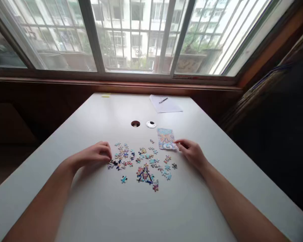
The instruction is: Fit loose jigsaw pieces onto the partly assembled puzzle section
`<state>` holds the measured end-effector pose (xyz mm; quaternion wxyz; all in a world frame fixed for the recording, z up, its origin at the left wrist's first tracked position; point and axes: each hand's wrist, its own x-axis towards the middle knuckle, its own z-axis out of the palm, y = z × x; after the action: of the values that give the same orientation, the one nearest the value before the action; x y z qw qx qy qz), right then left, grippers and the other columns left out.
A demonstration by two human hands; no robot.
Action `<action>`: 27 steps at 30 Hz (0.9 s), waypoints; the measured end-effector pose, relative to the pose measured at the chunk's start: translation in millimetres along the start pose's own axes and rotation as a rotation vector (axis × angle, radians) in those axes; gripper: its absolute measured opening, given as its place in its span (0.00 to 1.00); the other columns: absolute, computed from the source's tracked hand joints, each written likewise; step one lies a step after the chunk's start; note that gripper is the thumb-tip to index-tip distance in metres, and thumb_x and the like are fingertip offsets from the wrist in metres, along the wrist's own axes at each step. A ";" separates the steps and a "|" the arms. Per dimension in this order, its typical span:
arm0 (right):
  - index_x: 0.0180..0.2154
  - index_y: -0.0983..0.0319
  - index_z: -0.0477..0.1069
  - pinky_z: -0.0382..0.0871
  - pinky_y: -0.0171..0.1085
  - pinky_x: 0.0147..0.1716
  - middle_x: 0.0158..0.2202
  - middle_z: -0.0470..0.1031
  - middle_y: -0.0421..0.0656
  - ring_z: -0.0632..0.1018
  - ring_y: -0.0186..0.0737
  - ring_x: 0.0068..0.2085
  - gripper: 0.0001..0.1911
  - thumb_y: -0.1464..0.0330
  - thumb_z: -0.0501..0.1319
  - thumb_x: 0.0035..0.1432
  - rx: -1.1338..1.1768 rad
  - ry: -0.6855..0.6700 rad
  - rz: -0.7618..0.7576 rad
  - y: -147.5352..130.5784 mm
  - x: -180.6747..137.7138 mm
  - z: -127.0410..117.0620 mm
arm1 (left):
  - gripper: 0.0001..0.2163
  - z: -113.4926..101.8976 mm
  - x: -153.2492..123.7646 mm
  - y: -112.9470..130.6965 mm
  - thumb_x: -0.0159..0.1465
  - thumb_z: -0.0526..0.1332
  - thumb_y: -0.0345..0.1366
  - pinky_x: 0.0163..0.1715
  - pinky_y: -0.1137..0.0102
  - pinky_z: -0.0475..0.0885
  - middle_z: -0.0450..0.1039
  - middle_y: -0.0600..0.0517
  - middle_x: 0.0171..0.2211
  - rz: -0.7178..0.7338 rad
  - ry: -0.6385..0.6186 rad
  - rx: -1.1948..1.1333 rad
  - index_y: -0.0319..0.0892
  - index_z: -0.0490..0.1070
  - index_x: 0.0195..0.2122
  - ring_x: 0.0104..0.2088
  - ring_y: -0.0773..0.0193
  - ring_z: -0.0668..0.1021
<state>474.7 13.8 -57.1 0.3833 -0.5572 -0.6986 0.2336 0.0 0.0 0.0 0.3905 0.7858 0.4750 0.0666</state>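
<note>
Loose jigsaw pieces (120, 155) lie scattered over the middle of the white table. Among them is a joined patch of puzzle (144, 174) with a dark-lined pattern. My left hand (99, 153) is closed, its fingertips pinched on a jigsaw piece at the left edge of the scatter; the fingers hide most of that piece. On the other side, my right hand (191, 153) pinches the lower right edge of a colourful picture card (166, 138), which lies on the table. A blue piece (124, 179) sits apart, left of the patch.
Behind the card, a pen (163, 100) rests on white paper (168, 106). The white table (111, 215) has a cable hole (135, 124) with a round metal cover (151, 124) beside it. A yellow strip (105, 96) lies at the far edge, below the window.
</note>
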 end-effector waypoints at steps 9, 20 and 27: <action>0.42 0.61 0.80 0.63 0.36 0.30 0.30 0.77 0.41 0.70 0.37 0.28 0.14 0.61 0.60 0.63 -0.050 -0.011 -0.032 -6.5 -1.1 -0.4 | 0.12 1.8 -0.9 -7.3 0.64 0.63 0.49 0.51 0.66 0.72 0.73 0.50 0.44 0.052 0.041 -0.005 0.47 0.79 0.37 0.49 0.55 0.75; 0.41 0.61 0.80 0.65 0.36 0.31 0.34 0.80 0.44 0.73 0.38 0.30 0.13 0.61 0.60 0.62 -0.073 -0.020 -0.069 -4.4 -0.3 -0.6 | 0.15 17.1 14.5 -13.6 0.66 0.62 0.50 0.41 0.67 0.74 0.72 0.49 0.43 0.153 0.190 -0.066 0.45 0.78 0.42 0.38 0.62 0.77; 0.41 0.61 0.80 0.64 0.37 0.30 0.31 0.78 0.43 0.71 0.38 0.28 0.13 0.61 0.60 0.62 -0.060 -0.022 -0.057 -7.6 -0.9 0.1 | 0.15 20.8 18.2 -16.4 0.65 0.63 0.51 0.41 0.67 0.76 0.71 0.49 0.43 0.203 0.197 -0.037 0.47 0.79 0.43 0.40 0.61 0.77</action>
<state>470.2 10.9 -51.7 0.3650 -0.5459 -0.7250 0.2076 8.3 7.1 -30.2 0.3475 0.8120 0.4280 0.1913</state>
